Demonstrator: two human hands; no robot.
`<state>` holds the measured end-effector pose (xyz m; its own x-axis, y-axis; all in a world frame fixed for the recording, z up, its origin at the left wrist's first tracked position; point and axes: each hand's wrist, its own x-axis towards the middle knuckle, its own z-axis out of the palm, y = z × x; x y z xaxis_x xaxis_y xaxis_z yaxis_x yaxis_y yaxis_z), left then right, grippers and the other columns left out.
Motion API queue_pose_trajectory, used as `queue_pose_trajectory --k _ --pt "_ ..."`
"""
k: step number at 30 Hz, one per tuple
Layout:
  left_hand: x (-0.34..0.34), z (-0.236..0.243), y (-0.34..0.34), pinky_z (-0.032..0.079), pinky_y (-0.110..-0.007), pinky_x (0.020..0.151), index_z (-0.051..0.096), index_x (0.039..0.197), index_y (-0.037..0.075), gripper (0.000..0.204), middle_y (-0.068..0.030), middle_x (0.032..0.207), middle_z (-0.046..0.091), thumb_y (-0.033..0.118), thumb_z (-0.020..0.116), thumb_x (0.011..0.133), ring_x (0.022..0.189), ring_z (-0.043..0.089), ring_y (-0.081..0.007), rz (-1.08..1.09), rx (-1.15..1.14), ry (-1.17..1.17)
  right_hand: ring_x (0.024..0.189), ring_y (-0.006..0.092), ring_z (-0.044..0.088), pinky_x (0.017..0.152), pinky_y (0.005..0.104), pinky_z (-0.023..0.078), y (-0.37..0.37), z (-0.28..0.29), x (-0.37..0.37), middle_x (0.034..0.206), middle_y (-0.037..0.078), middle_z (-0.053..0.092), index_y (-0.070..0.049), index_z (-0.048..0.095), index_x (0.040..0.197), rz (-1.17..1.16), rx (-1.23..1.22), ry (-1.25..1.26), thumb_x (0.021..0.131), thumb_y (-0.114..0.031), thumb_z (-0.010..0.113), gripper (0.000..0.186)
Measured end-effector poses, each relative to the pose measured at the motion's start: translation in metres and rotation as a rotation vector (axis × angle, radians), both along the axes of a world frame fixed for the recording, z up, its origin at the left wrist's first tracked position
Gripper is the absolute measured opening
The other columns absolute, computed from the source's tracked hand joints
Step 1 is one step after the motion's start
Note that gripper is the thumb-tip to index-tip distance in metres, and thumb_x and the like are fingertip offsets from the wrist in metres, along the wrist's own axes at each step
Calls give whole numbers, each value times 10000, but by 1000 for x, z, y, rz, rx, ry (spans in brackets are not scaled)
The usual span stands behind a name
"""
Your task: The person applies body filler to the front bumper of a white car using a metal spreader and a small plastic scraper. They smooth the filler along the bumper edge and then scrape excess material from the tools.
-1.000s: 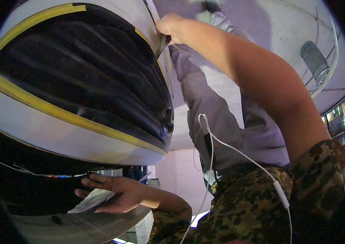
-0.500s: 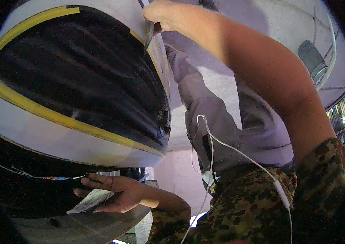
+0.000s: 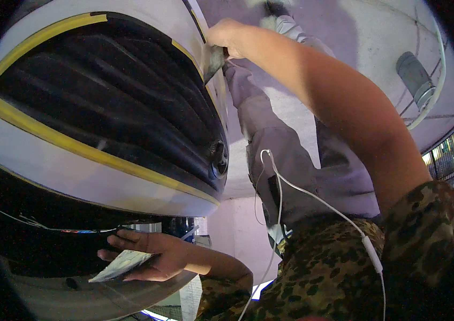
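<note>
My right hand (image 3: 231, 40) is at the top, closed on a thin grey flat-bladed scraper (image 3: 214, 65). The blade lies against the edge of a white vehicle body panel (image 3: 47, 155). Yellow masking tape (image 3: 82, 151) borders that panel's black ribbed section (image 3: 130, 91). Lower left, my left hand (image 3: 160, 251) holds a flat, pale, smeared plate (image 3: 124, 263) between thumb and fingers, its fingers fairly straight. The plate sits in front of a dark lower part of the body. My right fingertips are partly hidden behind the hand.
A grey cylindrical can (image 3: 414, 77) is on the floor at the upper right, beside a pale hose (image 3: 441, 69). A metal grating (image 3: 448, 152) shows at the right rim. A white earphone cable (image 3: 323, 199) hangs across my front, above my grey trouser legs (image 3: 280, 155).
My right hand has shifted slightly right and down along the panel edge, and the scraper blade now shows broader. My left hand and its plate have barely moved. The view has shifted a little.
</note>
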<state>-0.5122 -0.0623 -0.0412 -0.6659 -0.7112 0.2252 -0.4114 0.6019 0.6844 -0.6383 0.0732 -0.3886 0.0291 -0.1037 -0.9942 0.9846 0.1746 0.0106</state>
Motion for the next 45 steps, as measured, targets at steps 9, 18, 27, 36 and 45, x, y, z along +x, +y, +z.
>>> queue_pose_trajectory --k 9,18,27,36,45 --pt "8 3 8 385 -460 1156 355 1483 -46 560 -198 1469 503 357 364 1095 1359 490 -299 80 78 43 782 385 724 603 491 653 -4 16 5 1065 266 659 108 600 1156 48 -21 -47 954 13 528 234" --pt "9 -5 20 346 -495 1177 387 1501 37 580 -163 1527 444 428 403 1073 1407 434 -306 59 -155 -93 869 434 712 618 538 656 -14 13 3 1160 288 624 121 584 1205 40 -17 -99 955 44 519 270" --pt "18 -2 24 334 -502 1181 391 1514 89 562 -123 1550 422 424 430 1065 1404 438 -317 225 254 270 885 441 706 613 541 657 -20 19 -11 1220 307 586 127 545 1260 -23 32 -35 959 45 506 314" --pt "35 2 24 316 -506 1191 386 1526 128 562 -97 1571 396 434 439 1058 1407 433 -326 160 300 302 980 413 683 747 538 611 -24 -21 -26 1139 304 629 122 574 1210 143 6 170 919 -1 562 316" --pt "49 20 30 370 -464 1162 220 1573 135 570 -109 1508 457 409 307 1081 1336 498 -283 -3 246 111 1033 374 656 855 511 537 57 -22 -3 1116 258 650 95 612 1161 -31 8 293 848 -7 594 329"
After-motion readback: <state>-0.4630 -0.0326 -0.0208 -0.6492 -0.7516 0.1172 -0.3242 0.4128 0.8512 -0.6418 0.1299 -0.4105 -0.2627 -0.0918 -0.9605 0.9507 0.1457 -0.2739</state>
